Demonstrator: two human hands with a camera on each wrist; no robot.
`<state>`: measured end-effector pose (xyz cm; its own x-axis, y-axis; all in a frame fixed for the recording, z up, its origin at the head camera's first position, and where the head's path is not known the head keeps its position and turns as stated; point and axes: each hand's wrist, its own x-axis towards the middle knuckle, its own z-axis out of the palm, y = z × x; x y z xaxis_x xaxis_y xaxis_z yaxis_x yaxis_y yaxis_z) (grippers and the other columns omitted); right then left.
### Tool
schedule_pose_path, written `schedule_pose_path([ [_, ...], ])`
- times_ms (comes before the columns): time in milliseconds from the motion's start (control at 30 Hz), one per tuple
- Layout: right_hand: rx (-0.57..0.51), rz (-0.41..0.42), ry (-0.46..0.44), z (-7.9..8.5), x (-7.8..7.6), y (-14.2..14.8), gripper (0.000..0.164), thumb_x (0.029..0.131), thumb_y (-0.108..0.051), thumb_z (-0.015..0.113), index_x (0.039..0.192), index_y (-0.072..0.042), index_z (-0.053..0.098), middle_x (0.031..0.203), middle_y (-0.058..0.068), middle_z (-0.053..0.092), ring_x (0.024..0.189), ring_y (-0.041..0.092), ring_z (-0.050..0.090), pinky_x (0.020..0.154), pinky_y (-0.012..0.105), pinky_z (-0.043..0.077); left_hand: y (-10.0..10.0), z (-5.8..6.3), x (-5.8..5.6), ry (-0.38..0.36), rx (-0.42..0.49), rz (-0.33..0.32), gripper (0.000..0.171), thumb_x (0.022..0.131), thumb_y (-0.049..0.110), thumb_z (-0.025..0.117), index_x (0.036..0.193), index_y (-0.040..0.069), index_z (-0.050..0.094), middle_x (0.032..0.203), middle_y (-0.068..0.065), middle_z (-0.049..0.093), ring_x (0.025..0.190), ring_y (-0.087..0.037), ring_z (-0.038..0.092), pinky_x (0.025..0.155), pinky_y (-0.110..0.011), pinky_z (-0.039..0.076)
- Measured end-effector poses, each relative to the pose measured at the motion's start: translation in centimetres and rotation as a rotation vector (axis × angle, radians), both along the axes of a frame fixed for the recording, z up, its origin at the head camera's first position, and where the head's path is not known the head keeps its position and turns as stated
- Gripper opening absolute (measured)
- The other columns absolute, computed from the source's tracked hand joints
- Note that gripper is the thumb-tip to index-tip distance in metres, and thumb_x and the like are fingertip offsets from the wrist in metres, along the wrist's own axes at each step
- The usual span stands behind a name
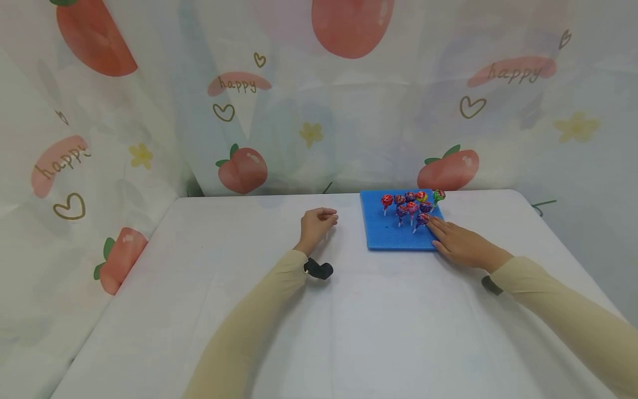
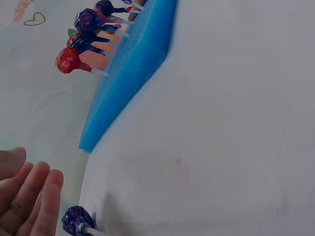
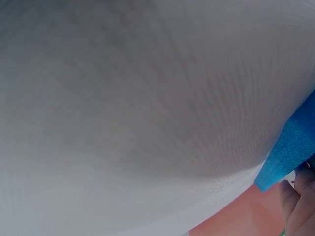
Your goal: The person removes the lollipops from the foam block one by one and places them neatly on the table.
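Several wrapped lollipops (image 1: 411, 207) stand upright by their sticks in a blue foam board (image 1: 394, 239) on the table. My left hand (image 1: 319, 224) is to the left of the board, its fingers loosely bent with nothing between them. Just beside those fingers, in the left wrist view, is a single lollipop (image 2: 76, 219) in a dark blue wrapper, its white stick pointing down to the right. My right hand (image 1: 461, 244) rests with fairly straight fingers on the right edge of the board, fingertips close to the nearest purple lollipop (image 1: 422, 218).
A white cloth covers the table (image 1: 379, 321). Behind it and along the left hangs a printed curtain (image 1: 349, 111) with peaches, hearts and flowers. A green-wrapped lollipop (image 1: 438, 195) leans outward at the board's far right corner.
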<state>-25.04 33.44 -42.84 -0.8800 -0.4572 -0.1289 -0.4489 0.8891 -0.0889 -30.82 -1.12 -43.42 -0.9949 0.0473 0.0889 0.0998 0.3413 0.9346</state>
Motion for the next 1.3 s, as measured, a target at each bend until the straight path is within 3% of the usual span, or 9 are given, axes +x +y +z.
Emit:
schedule_pose_path([
  [167, 0.003, 0.003, 0.004, 0.0, 0.0, 0.1, 0.061, 0.099, -0.030, 0.042, 0.143, 0.008, 0.026, 0.152, 0.027, 0.020, 0.140, 0.045, 0.019, 0.112, 0.057, 0.021, 1.9, -0.2, 0.1, 0.080, -0.035, -0.071, 0.023, 0.088, 0.016, 0.066, 0.108, 0.005, 0.069, 0.098, -0.010, 0.072, 0.089, -0.019, 0.068, 0.078, -0.023, 0.055],
  [500, 0.010, 0.003, 0.008, 0.2, 0.2, -0.2, 0.061, 0.098, -0.029, 0.043, 0.142, 0.010, 0.027, 0.151, 0.028, 0.021, 0.139, 0.046, 0.020, 0.112, 0.057, 0.021, 6.2, -0.6, -0.1, 0.085, -0.013, -0.181, 0.024, 0.088, 0.014, 0.066, 0.110, 0.004, 0.068, 0.102, -0.011, 0.071, 0.091, -0.017, 0.067, 0.077, -0.018, 0.053],
  [967, 0.012, -0.002, 0.010, 0.1, 0.1, -0.2, 0.061, 0.098, -0.029, 0.044, 0.142, 0.009, 0.027, 0.152, 0.028, 0.021, 0.139, 0.045, 0.020, 0.112, 0.057, 0.021, 10.5, -0.6, -0.3, 0.013, -0.026, -0.185, 0.025, 0.087, 0.016, 0.066, 0.111, 0.006, 0.068, 0.101, -0.008, 0.072, 0.092, -0.016, 0.067, 0.078, -0.018, 0.054],
  [1300, 0.012, -0.017, 0.003, 0.2, 0.2, -0.2, 0.061, 0.098, -0.028, 0.044, 0.143, 0.009, 0.026, 0.152, 0.028, 0.021, 0.139, 0.045, 0.019, 0.113, 0.056, 0.021, 11.8, -1.2, -0.6, 0.061, -0.025, -0.203, 0.022, 0.086, 0.012, 0.067, 0.107, 0.004, 0.069, 0.098, -0.010, 0.072, 0.087, -0.016, 0.069, 0.073, -0.016, 0.053],
])
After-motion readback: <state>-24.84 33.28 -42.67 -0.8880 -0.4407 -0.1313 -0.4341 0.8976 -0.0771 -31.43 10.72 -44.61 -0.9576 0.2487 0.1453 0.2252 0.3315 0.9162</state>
